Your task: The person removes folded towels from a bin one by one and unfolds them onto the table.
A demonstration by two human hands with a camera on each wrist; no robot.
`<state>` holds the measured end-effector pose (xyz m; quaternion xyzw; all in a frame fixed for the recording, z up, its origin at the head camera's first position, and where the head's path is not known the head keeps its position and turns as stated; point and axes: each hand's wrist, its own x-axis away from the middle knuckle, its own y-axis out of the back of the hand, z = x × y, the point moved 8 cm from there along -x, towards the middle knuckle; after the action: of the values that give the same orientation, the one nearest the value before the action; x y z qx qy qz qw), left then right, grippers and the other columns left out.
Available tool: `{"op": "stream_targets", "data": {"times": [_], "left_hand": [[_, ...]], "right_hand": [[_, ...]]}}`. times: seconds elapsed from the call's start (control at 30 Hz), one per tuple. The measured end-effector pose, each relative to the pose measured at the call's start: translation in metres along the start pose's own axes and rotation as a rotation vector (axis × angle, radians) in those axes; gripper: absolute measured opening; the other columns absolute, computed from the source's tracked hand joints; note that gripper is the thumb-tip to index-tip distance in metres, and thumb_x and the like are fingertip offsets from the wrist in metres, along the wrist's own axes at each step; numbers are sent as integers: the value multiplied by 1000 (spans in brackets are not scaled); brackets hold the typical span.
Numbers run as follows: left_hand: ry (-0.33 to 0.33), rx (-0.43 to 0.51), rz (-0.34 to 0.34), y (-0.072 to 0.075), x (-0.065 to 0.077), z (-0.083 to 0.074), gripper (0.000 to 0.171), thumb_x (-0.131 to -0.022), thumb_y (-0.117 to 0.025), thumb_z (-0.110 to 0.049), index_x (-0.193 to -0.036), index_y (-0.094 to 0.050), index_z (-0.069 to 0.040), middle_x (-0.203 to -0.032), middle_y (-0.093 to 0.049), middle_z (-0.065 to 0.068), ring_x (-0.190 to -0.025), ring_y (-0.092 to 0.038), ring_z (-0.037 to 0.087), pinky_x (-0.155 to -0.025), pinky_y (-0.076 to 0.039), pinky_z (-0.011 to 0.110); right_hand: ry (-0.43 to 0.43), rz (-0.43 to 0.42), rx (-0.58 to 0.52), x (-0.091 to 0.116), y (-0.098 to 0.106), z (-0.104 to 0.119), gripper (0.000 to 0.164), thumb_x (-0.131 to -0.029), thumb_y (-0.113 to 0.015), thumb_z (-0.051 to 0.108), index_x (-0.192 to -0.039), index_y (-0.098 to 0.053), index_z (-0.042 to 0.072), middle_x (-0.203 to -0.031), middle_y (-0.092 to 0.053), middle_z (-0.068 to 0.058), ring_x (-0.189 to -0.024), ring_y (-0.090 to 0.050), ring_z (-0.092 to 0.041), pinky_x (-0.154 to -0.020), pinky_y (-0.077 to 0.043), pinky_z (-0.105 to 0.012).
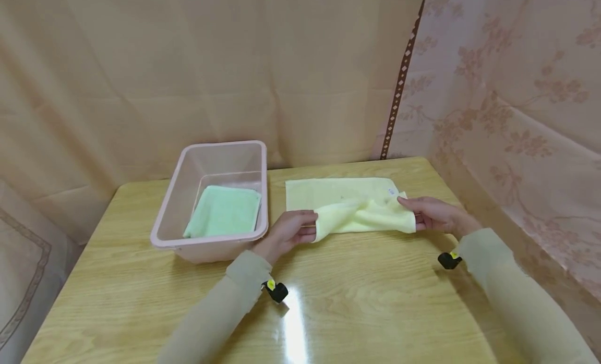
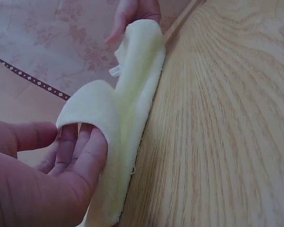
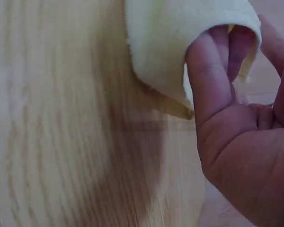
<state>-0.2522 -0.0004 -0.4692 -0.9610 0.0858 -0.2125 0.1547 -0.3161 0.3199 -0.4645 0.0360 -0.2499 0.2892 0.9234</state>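
A pale yellow towel (image 1: 340,193) lies on the wooden table, its near part lifted and folded over in loose wrinkles. My left hand (image 1: 293,228) holds the left end of that raised part. In the left wrist view, the left fingers (image 2: 87,156) are tucked beneath the cloth and the thumb meets its edge. At the other end, my right hand (image 1: 434,214) grips the towel with the thumb above. The right wrist view shows the right fingers (image 3: 210,75) under the towel's curved edge. A small white label (image 1: 392,192) shows near the towel's right side.
Left of the towel stands a pink plastic basin (image 1: 164,218), close by my left forearm. Inside it lies a folded mint-green cloth (image 1: 225,210). The wooden table (image 1: 357,301) meets a beige curtain (image 1: 211,67) behind and a flowered curtain (image 1: 526,103) at right.
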Motion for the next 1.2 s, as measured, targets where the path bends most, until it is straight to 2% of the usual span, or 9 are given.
{"op": "stream_targets", "data": {"times": [0.2,0.3,0.4,0.57,0.63,0.73,0.83,0.97,1.2], "left_hand": [[-16,-64,57,-3,5,2,36,-101,-59,-6,-134,-57,10,-112,-68,18,-91,-70,21,-89,-57,38],[-63,-220,102,-12,7,8,40,-98,-67,-11,-133,-59,8,-122,-67,19,-102,-68,23,-93,-56,38],[-149,-528,192,-29,11,14,52,-92,-77,-20,-135,-60,2,-130,-65,13,-116,-63,25,-99,-51,37],[-468,-1294,358,-68,24,18,64,-85,-85,-32,-139,-61,-7,-133,-66,3,-122,-60,17,-104,-45,28],[-591,-1524,354,-83,27,19,57,-85,-84,-32,-134,-66,-10,-120,-71,2,-109,-64,15,-95,-49,26],[-690,-1709,309,-98,31,19,33,-89,-81,-25,-120,-76,-17,-106,-72,-2,-95,-65,14,-79,-53,27],[-724,-1768,276,-103,34,20,17,-93,-73,-16,-108,-80,-22,-102,-71,-4,-91,-64,14,-72,-54,28],[-728,-1757,271,-96,41,20,16,-100,-61,-17,-109,-74,-16,-102,-67,-3,-90,-63,14,-71,-53,27],[-736,-1408,294,-67,62,-2,16,-106,-54,-17,-116,-59,-6,-70,-53,-6,-59,-44,4,-58,-42,18]], "right_hand": [[-80,-117,121,-10,1,-9,43,-109,-49,35,-129,-45,-3,-94,-72,-6,-83,-71,-16,-73,-61,-33],[-69,-149,124,-11,2,-8,45,-109,-48,31,-137,-40,-4,-95,-70,-3,-84,-70,-15,-76,-60,-33],[-65,-158,120,-11,2,-9,49,-109,-48,30,-142,-38,-5,-96,-71,-2,-86,-70,-15,-77,-60,-34],[-64,-160,116,-10,3,-10,56,-109,-48,31,-146,-36,-9,-97,-73,-2,-88,-71,-15,-79,-60,-35],[-61,-156,118,-9,4,-10,55,-109,-48,31,-146,-37,-9,-97,-74,-2,-88,-71,-14,-79,-60,-35],[-54,-150,116,-8,4,-8,48,-109,-48,30,-141,-43,-7,-98,-74,-2,-89,-71,-15,-79,-60,-35],[-51,-146,110,-7,5,-9,42,-109,-50,29,-135,-50,-4,-98,-74,-3,-88,-71,-16,-79,-60,-36],[-11,-122,112,-2,5,-6,42,-108,-51,29,-134,-53,-4,-100,-73,-4,-90,-71,-16,-81,-59,-35],[157,3,36,18,4,6,23,-110,-45,15,-119,-64,4,-108,-71,-4,-97,-71,-18,-85,-58,-35]]}}
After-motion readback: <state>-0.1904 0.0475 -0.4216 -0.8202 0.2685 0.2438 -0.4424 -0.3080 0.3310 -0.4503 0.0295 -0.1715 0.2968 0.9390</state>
